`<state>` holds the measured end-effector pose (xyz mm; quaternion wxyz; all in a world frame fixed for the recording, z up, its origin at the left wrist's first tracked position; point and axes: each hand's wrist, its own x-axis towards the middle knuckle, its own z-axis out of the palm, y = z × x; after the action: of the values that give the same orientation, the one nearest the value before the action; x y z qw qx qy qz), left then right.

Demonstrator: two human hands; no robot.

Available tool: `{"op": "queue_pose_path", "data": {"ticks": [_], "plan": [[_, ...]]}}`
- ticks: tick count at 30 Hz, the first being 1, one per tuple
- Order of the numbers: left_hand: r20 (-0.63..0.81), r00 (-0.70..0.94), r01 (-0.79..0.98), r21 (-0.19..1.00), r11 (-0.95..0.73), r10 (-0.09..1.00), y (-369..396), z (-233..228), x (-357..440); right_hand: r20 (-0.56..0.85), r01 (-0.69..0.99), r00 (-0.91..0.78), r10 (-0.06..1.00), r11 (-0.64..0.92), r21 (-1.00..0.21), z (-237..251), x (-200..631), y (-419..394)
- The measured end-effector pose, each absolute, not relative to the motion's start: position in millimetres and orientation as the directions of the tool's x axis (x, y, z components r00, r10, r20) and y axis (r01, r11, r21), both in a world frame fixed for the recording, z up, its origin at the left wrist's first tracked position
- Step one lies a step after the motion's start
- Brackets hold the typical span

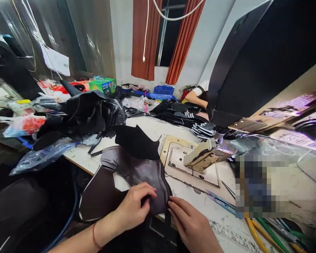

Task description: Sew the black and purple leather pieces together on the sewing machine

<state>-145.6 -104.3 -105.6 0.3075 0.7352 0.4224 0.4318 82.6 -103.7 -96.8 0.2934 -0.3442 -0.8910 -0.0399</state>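
Leather panel, dark brown and shiny, sits low in the middle of the frame, draped over the near edge of the white table just left of the sewing machine's metal plate. We've got both hands on its lower edge. Our left hand has the fingers curled and pinching a fold of the leather, while our right hand lies flat beside it with fingers pressed together, fingertips touching the edge.

A black piece lies over the panel's far end, and there's a messy heap of black material at upper left. Blue-handled snips lie to the right of our hands, near the presser foot.

What we'd worry about: a good part of the panel hangs off the table, so if the pinch loosens, its weight could drag it to the floor. The fold could also crease the glossy face if squeezed too hard. And those snips are close enough that a sideways sweep of the right hand might catch the points.
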Motion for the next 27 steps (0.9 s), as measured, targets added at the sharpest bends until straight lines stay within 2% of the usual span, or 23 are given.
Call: {"op": "queue_pose_path", "data": {"ticks": [2, 4, 8, 11, 14, 18, 21, 23, 25, 27], "plan": [[0.321, 0.193, 0.320, 0.873, -0.368, 0.927, -99, -106, -147, 0.543, 0.578, -0.677, 0.497, 0.816, -0.027, -89, 77, -101], [0.276, 0.158, 0.303, 0.900, -0.313, 0.948, -95, -106, -148, 0.479, 0.506, -0.766, 0.430, 0.862, 0.036, -85, 73, -99], [0.246, 0.189, 0.368, 0.880, -0.301, 0.951, -97, -105, -142, 0.306, 0.481, -0.845, 0.438, 0.873, 0.078, -81, 65, -100], [0.273, 0.269, 0.455, 0.809, -0.372, 0.924, -105, -103, -135, 0.299, 0.475, -0.853, 0.428, 0.874, 0.103, -80, 62, -101], [0.279, 0.345, 0.528, 0.732, -0.431, 0.896, -112, -102, -127, 0.322, 0.487, -0.829, 0.458, 0.873, 0.010, -83, 66, -98], [0.213, 0.430, 0.676, 0.568, -0.469, 0.877, -116, -99, -123, 0.409, 0.571, -0.675, 0.614, 0.786, -0.238, -89, 83, -91], [0.206, 0.519, 0.722, 0.415, -0.554, 0.830, -116, -102, -121, 0.457, 0.636, -0.592, 0.664, 0.733, -0.242, -94, 96, -91], [0.276, 0.571, 0.695, 0.339, -0.634, 0.773, -116, -106, -122, 0.450, 0.647, -0.594, 0.667, 0.728, -0.224, -97, 99, -95], [0.365, 0.590, 0.652, 0.310, -0.692, 0.720, -115, -108, -122, 0.436, 0.642, -0.618, 0.654, 0.740, -0.199, -100, 97, -100], [0.408, 0.565, 0.631, 0.346, -0.694, 0.717, -115, -107, -123, 0.436, 0.634, -0.639, 0.634, 0.755, -0.170, -101, 91, -105]]}}
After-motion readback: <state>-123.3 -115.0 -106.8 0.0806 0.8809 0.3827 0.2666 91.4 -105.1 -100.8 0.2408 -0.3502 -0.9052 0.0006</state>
